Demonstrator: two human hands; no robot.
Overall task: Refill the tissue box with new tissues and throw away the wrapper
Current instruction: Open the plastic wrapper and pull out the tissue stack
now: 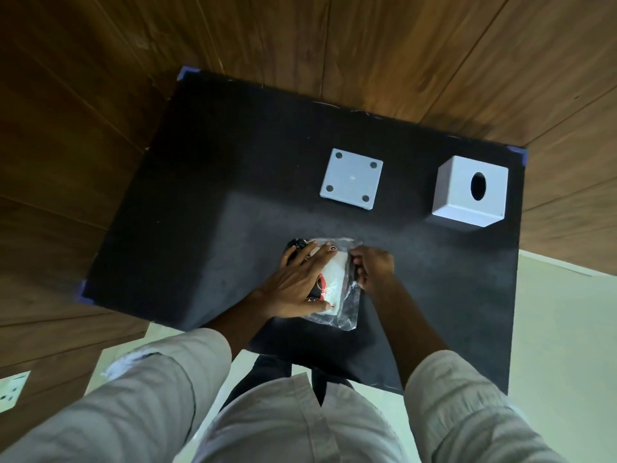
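Observation:
A pack of white tissues in a clear plastic wrapper lies near the front of the black table. My left hand presses flat on top of the pack, fingers spread. My right hand pinches the wrapper's right edge with closed fingers. The white tissue box cover, with an oval hole on its upper face, stands at the back right. Its white base plate, with dark round feet facing up, lies to the left of the cover.
Wooden panelling surrounds the table at the back and left. Pale floor shows at the right and front. A wall socket sits low at the left. Blue tape marks the table corners.

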